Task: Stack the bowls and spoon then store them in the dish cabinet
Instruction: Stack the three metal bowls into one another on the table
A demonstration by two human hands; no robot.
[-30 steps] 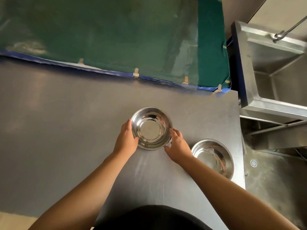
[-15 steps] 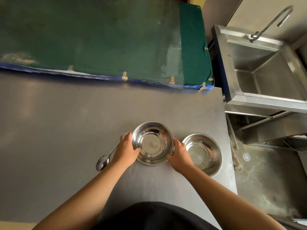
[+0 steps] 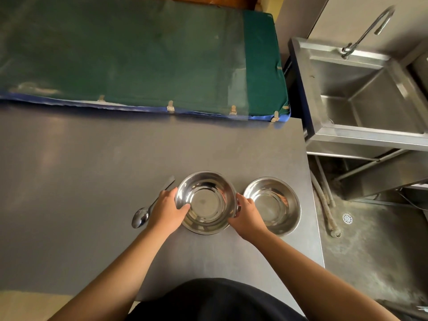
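At the bottom of the frame a dark garment fills the centre, and two bare forearms run up from it over the grey tabletop [image 3: 81, 181] toward the middle. The left hand [image 3: 168, 210] clasps the left rim of the nearer steel bowl [image 3: 206, 201], thumb hooked just inside the lip and fingers curled on the outer wall; the right hand [image 3: 245, 215] presses the opposite rim, fingers wrapped around the outside. Whether this bowl is lifted or resting on the tabletop cannot be told from above. Just right of it, near but apart, stands the second bowl [image 3: 273, 205], upright and empty, close to the right edge of the tabletop. Left of the held bowl the spoon [image 3: 148, 209] lies flat, its head toward lower left, its handle passing behind the left hand. The step in hand looks like the first stacking: the gripped bowl probably has to be raised clear, carried rightward and nested in its neighbour, keeping it level so the rims do not clash; the spoon would go in afterwards. Farther up, a green mat [image 3: 139, 54] spans the upper frame, and a steel sink [image 3: 370, 96] with a curved tap [image 3: 368, 28] sits at upper right. No dish cabinet is in view.
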